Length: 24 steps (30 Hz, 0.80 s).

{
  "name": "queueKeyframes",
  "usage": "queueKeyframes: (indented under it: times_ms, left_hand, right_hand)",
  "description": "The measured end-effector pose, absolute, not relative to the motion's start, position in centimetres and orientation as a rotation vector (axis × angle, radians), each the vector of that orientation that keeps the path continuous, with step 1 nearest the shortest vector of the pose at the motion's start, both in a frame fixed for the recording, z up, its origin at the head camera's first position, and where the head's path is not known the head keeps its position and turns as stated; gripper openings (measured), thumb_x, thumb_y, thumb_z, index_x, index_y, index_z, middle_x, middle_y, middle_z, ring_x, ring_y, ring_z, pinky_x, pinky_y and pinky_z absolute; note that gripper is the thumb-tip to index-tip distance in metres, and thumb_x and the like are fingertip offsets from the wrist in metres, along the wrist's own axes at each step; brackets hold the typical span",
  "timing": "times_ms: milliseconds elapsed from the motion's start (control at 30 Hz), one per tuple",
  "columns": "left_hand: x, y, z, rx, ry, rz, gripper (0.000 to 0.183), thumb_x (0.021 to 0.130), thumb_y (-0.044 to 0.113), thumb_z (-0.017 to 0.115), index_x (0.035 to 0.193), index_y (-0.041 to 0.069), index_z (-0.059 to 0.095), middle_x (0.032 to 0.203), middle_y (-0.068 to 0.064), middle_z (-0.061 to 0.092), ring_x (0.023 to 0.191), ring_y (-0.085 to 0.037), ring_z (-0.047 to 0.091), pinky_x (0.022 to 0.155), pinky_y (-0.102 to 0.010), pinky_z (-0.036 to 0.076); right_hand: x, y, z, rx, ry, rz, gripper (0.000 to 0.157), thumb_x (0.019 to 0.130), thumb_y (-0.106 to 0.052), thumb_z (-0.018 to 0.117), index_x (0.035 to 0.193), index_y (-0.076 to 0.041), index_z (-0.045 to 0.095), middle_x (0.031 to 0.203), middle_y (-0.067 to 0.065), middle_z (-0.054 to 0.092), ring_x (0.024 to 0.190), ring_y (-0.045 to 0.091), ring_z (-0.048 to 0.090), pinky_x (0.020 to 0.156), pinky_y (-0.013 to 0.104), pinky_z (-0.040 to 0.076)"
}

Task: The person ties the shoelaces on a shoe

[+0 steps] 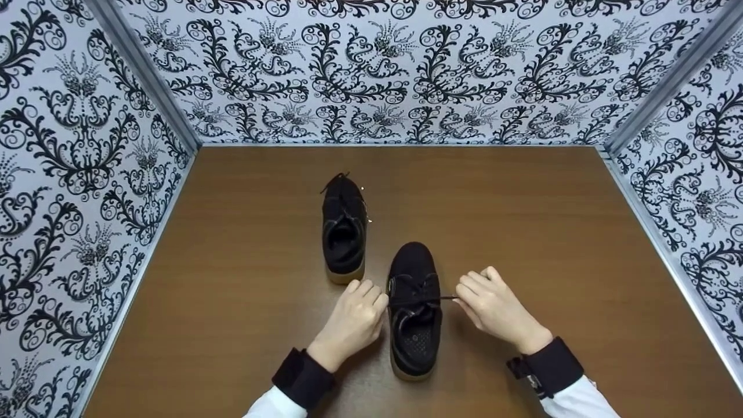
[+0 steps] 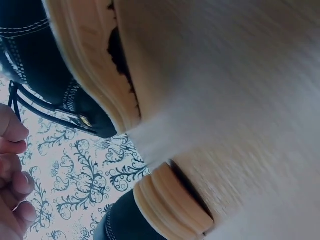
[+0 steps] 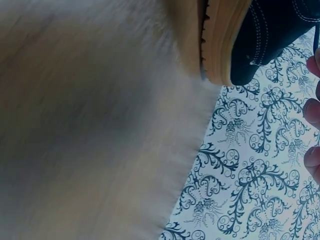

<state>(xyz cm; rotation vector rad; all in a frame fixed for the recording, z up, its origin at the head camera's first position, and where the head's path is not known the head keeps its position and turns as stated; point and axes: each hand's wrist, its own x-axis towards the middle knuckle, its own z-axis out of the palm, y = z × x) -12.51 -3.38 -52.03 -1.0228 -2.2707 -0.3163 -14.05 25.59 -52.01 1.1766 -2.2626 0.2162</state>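
A black shoe (image 1: pixel 413 261) with a tan sole stands on the table between my hands, its toe pointing away. At its left side my left hand (image 1: pixel 360 310) has curled fingers and grips a black shoelace (image 2: pixel 37 102). My right hand (image 1: pixel 490 302), a short way off the shoe's right side, pinches the other lace end (image 1: pixel 448 298). The lace runs nearly straight across the shoe's opening. Both wrist views show the shoe's tan sole (image 3: pixel 220 50) from the side, with curled fingertips (image 3: pixel 312 111) at the frame edge.
A second black shoe (image 1: pixel 343 232) stands farther back on the left, its lace lying over the toe. The brown wooden table (image 1: pixel 522 203) is bordered by walls (image 1: pixel 377 69) with a black-and-white scroll pattern. Grey metal strips (image 1: pixel 145 75) line the corners.
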Motion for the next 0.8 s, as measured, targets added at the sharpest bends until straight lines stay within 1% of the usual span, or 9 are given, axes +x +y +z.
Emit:
queueKeyframes:
  times_ms: [100, 133, 333, 467, 600, 800]
  left_hand:
    - [-12.63, -3.54, -52.24, -1.043, -2.266, -0.32, 0.012, 0.079, 0.01, 0.062, 0.07, 0.01, 0.053, 0.071, -0.003, 0.054, 0.071, -0.023, 0.049, 0.069, -0.033, 0.038]
    - [-12.67, -3.6, -52.28, -1.05, -2.261, -0.319, 0.013, 0.078, 0.009, 0.062, 0.07, 0.01, 0.053, 0.07, -0.002, 0.054, 0.07, -0.022, 0.048, 0.068, -0.033, 0.037]
    - [-12.82, -3.82, -52.37, -1.074, -2.258, -0.306, 0.011, 0.076, 0.008, 0.059, 0.069, 0.011, 0.052, 0.067, -0.001, 0.053, 0.067, -0.02, 0.046, 0.067, -0.032, 0.036]
    - [-12.76, -3.89, -52.36, -1.073, -2.268, -0.309, 0.01, 0.076, 0.009, 0.058, 0.069, 0.011, 0.052, 0.066, -0.001, 0.052, 0.067, -0.02, 0.046, 0.067, -0.032, 0.035]
    - [-12.72, -3.83, -52.21, -1.05, -2.28, -0.318, 0.01, 0.074, 0.009, 0.062, 0.069, 0.011, 0.053, 0.066, 0.0, 0.053, 0.067, -0.02, 0.047, 0.066, -0.032, 0.036]
    - [-12.47, -3.35, -51.77, -0.947, -2.304, -0.337, 0.015, 0.072, 0.012, 0.068, 0.072, 0.012, 0.052, 0.07, 0.001, 0.056, 0.068, -0.02, 0.047, 0.064, -0.032, 0.033]
  right_hand:
    - [-14.13, 25.69, -52.14, 1.187, -2.27, 0.217, 0.013, 0.088, -0.015, 0.054, 0.076, -0.009, 0.051, 0.077, 0.002, 0.049, 0.07, 0.022, 0.049, 0.069, 0.038, 0.034]
    - [-14.14, 25.7, -52.17, 1.191, -2.271, 0.218, 0.014, 0.088, -0.015, 0.054, 0.076, -0.01, 0.051, 0.077, 0.002, 0.049, 0.07, 0.022, 0.049, 0.069, 0.038, 0.034]
    - [-14.22, 25.71, -52.22, 1.2, -2.253, 0.233, 0.028, 0.099, -0.021, 0.041, 0.075, -0.01, 0.05, 0.077, 0.002, 0.049, 0.069, 0.022, 0.047, 0.069, 0.039, 0.034]
    - [-14.16, 25.65, -52.25, 1.197, -2.245, 0.237, 0.029, 0.1, -0.021, 0.04, 0.075, -0.01, 0.05, 0.077, 0.002, 0.049, 0.069, 0.022, 0.047, 0.069, 0.039, 0.034]
    - [-14.0, 25.54, -52.27, 1.17, -2.251, 0.238, 0.026, 0.098, -0.021, 0.044, 0.076, -0.01, 0.051, 0.077, 0.002, 0.05, 0.07, 0.023, 0.048, 0.069, 0.039, 0.034]
    - [-13.36, 24.99, -52.18, 1.035, -2.314, 0.308, 0.012, 0.089, -0.017, 0.056, 0.08, -0.01, 0.054, 0.077, 0.001, 0.05, 0.072, 0.022, 0.048, 0.068, 0.036, 0.035]
